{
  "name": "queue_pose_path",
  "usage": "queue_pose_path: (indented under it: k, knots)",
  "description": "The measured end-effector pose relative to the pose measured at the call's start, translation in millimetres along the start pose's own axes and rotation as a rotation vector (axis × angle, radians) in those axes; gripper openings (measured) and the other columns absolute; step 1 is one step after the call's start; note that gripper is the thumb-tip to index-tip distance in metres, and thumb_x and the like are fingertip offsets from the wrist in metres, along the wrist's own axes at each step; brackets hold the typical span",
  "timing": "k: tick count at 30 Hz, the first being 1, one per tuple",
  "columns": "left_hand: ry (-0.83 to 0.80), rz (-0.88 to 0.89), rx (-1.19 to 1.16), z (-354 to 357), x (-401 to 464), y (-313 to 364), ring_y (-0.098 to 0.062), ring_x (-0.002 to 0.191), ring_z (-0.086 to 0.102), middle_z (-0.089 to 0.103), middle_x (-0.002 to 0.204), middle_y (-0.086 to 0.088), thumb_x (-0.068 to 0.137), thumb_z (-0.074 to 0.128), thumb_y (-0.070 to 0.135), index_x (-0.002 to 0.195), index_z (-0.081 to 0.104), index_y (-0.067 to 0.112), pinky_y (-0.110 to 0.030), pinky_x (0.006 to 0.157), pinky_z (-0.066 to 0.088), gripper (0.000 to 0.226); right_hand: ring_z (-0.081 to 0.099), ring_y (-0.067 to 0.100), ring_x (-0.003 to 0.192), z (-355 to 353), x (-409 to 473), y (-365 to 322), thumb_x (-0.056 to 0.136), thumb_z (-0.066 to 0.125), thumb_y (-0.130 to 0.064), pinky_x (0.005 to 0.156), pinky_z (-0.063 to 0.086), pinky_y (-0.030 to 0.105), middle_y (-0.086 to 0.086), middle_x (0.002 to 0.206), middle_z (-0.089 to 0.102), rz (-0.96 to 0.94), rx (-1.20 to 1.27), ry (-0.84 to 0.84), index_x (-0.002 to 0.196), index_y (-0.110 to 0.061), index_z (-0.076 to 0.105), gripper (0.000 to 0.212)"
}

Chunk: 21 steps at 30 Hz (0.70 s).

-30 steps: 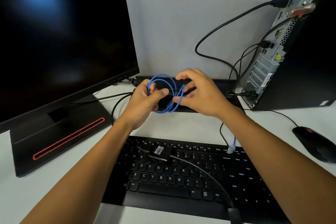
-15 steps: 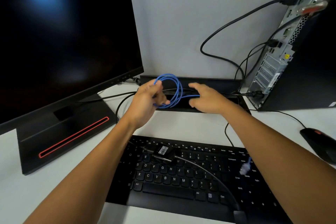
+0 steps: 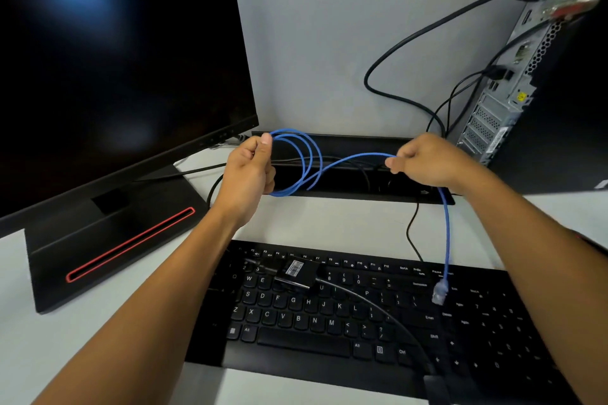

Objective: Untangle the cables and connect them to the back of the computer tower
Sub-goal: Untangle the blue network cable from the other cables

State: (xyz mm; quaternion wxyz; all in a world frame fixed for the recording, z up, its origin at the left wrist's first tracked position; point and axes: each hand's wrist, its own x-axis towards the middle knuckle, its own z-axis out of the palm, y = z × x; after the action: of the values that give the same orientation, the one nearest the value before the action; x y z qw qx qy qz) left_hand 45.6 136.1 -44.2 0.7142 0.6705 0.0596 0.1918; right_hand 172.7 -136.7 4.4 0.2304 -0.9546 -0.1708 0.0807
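The blue cable (image 3: 306,161) hangs above the counter (image 3: 329,220), its coils gripped in the left hand (image 3: 246,171) and one strand pinched by the right hand (image 3: 427,163); its clear plug (image 3: 440,293) dangles over the keyboard (image 3: 362,312). Untangling seems underway. Next, the loops likely need freeing, then the plug goes to the tower (image 3: 513,82).

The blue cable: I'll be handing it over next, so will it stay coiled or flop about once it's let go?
The blue cable looks floppy: its free end hangs straight down from the right hand to the clear plug. The loops at the left hand keep a curve, so it probably springs loosely open. Likely light.
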Motion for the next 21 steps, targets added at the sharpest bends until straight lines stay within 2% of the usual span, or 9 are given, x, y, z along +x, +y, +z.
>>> queue_pose_path:
  k: [2, 4, 6, 8, 9, 11, 15, 18, 21]
  knots:
    - [-0.023, 0.013, 0.003, 1, 0, -2, -0.02, 0.058, 0.011, 0.02, 0.064, 0.003, 0.11, 0.041, 0.029, 0.07, 0.041, 0.027, -0.038, 0.054, 0.012, 0.041, 0.057, 0.013, 0.071, -13, -11, -1, 0.096, 0.07, -0.034, 0.063, 0.04, 0.024, -0.006, 0.071, 0.063, -0.025, -0.005, -0.076, 0.083, -0.018, 0.079, 0.023]
    - [-0.029, 0.024, 0.012, 2, 0, -5, -0.021, 0.059, 0.012, 0.021, 0.065, 0.002, 0.111, 0.04, 0.028, 0.076, 0.043, 0.022, -0.039, 0.055, 0.013, 0.035, 0.055, 0.007, 0.071, -21, -21, -5, 0.097, 0.069, -0.03, 0.062, 0.039, 0.023, -0.02, 0.067, 0.062, -0.013, 0.046, -0.166, 0.085, -0.021, 0.08, 0.018]
    - [-0.024, 0.03, 0.027, 5, 1, -8, -0.021, 0.058, 0.013, 0.019, 0.065, -0.002, 0.111, 0.04, 0.027, 0.084, 0.045, 0.016, -0.038, 0.054, 0.013, 0.029, 0.043, 0.009, 0.055, -28, -25, -10, 0.1, 0.065, -0.028, 0.053, 0.034, 0.022, -0.011, 0.061, 0.055, 0.036, 0.264, -0.264, 0.086, -0.014, 0.074, 0.022]
    - [-0.033, 0.037, 0.029, 9, 1, -8, -0.019, 0.055, 0.014, 0.018, 0.064, -0.003, 0.11, 0.041, 0.026, 0.091, 0.052, 0.012, -0.034, 0.052, 0.016, 0.026, 0.032, 0.01, 0.043, -33, -29, -18, 0.105, 0.056, -0.031, 0.04, 0.025, 0.021, 0.003, 0.064, 0.053, 0.076, 0.56, -0.269, 0.087, -0.012, 0.064, 0.027]
    - [-0.038, 0.038, 0.017, 12, 1, -8, -0.018, 0.054, 0.015, 0.018, 0.063, -0.003, 0.11, 0.042, 0.026, 0.095, 0.056, 0.01, -0.032, 0.051, 0.018, 0.026, 0.03, 0.009, 0.04, -35, -31, -24, 0.107, 0.053, -0.032, 0.037, 0.023, 0.019, 0.008, 0.064, 0.055, 0.096, 0.681, -0.241, 0.088, -0.013, 0.06, 0.028]
    - [-0.037, 0.033, -0.03, 20, -1, -6, -0.017, 0.053, 0.015, 0.018, 0.06, -0.001, 0.109, 0.045, 0.026, 0.098, 0.063, 0.011, -0.029, 0.051, 0.019, 0.026, 0.038, 0.01, 0.037, -38, -36, -35, 0.107, 0.051, -0.035, 0.034, 0.03, 0.017, 0.012, 0.065, 0.061, 0.107, 0.836, -0.209, 0.09, -0.016, 0.052, 0.026]
    - [-0.03, 0.005, -0.104, 27, -3, -1, -0.017, 0.055, 0.015, 0.02, 0.058, 0.004, 0.108, 0.047, 0.026, 0.102, 0.07, 0.014, -0.029, 0.052, 0.019, 0.026, 0.069, 0.018, 0.053, -35, -43, -48, 0.104, 0.058, -0.024, 0.048, 0.057, 0.025, 0.012, 0.072, 0.073, 0.069, 1.029, -0.218, 0.09, -0.018, 0.053, 0.017]
    - [-0.001, -0.014, -0.135, 22, -3, -1, -0.017, 0.057, 0.016, 0.021, 0.058, 0.005, 0.108, 0.048, 0.027, 0.106, 0.07, 0.013, -0.028, 0.052, 0.02, 0.026, 0.075, 0.02, 0.064, -26, -42, -46, 0.101, 0.061, -0.012, 0.059, 0.06, 0.026, 0.012, 0.075, 0.074, 0.019, 1.163, -0.154, 0.089, -0.015, 0.054, 0.015]
    - [0.048, 0.01, -0.107, 16, -2, -7, -0.016, 0.055, 0.02, 0.024, 0.058, 0.005, 0.107, 0.049, 0.029, 0.109, 0.071, 0.014, -0.028, 0.052, 0.026, 0.027, 0.074, 0.019, 0.066, -18, -38, -39, 0.099, 0.061, -0.002, 0.063, 0.06, 0.026, 0.01, 0.075, 0.072, -0.015, 1.281, -0.093, 0.089, -0.014, 0.055, 0.017]
